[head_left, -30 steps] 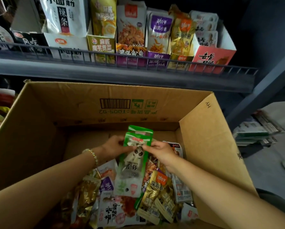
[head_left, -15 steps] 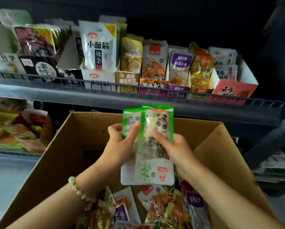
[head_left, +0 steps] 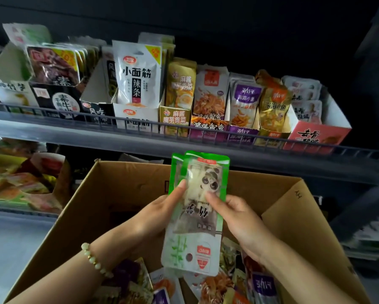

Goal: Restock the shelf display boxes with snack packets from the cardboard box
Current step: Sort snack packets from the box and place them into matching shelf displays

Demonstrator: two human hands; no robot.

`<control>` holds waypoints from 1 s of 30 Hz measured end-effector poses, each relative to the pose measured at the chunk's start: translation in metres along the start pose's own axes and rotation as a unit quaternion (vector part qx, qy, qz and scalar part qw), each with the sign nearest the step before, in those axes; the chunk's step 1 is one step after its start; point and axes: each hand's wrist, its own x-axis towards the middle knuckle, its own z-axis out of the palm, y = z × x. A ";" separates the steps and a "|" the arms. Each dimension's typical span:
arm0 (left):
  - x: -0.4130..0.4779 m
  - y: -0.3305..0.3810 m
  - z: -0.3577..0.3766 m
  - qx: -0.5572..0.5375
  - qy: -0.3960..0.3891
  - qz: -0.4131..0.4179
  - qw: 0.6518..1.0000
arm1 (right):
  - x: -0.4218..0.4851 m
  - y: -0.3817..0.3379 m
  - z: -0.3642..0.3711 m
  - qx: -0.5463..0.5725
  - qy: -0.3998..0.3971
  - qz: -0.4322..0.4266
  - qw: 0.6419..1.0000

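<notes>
Being held upright above cardboard box — green packets, gripped from both sides by left hand and right hand, fingers curled round edges; loose packets seen in box below, shelf display boxes ranged on shelf behind.

Your left hand and right hand pinch green panda packets. They hang above the cardboard box, below the shelf.
</notes>
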 end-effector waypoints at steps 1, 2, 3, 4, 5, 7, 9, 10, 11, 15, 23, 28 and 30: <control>-0.002 -0.002 0.001 0.034 0.017 0.013 0.999 | 0.001 0.000 -0.001 -0.041 -0.002 -0.027 0.999; -0.002 -0.005 0.001 0.041 0.028 0.021 0.999 | 0.002 0.000 -0.001 -0.084 -0.002 -0.059 0.995; -0.003 -0.005 0.003 0.043 0.037 0.028 0.998 | 0.001 0.000 0.000 -0.127 0.004 -0.093 0.988; -0.003 -0.006 0.005 0.038 0.037 0.032 0.998 | 0.001 0.002 0.000 -0.171 0.021 -0.124 0.977; -0.003 -0.005 0.007 0.029 0.045 0.036 0.998 | 0.002 0.004 0.000 -0.207 0.045 -0.147 0.966; -0.002 -0.005 0.007 0.019 0.070 0.051 0.996 | 0.004 0.008 0.001 -0.247 0.092 -0.167 0.950; 0.000 -0.003 0.004 -0.018 0.111 0.073 0.991 | 0.007 0.009 -0.001 -0.250 0.111 -0.128 0.953; 0.002 -0.002 0.003 -0.042 0.124 0.087 0.988 | 0.007 0.007 -0.002 -0.222 0.092 -0.078 0.967; 0.002 -0.001 0.002 -0.067 0.137 0.098 0.983 | 0.007 0.005 -0.002 -0.172 0.053 -0.018 0.984; 0.003 0.006 -0.002 -0.144 0.150 0.127 0.970 | 0.005 0.002 0.002 0.002 -0.053 0.088 0.995; 0.003 0.023 -0.026 -0.156 0.099 0.120 0.975 | 0.021 -0.017 -0.029 0.199 0.097 0.004 0.975; 0.009 0.022 -0.031 -0.125 0.007 0.046 0.991 | 0.027 -0.025 -0.039 0.298 0.086 0.002 0.951; 0.010 0.022 -0.032 -0.117 -0.018 0.028 0.993 | 0.028 -0.024 -0.041 0.335 0.068 0.001 0.940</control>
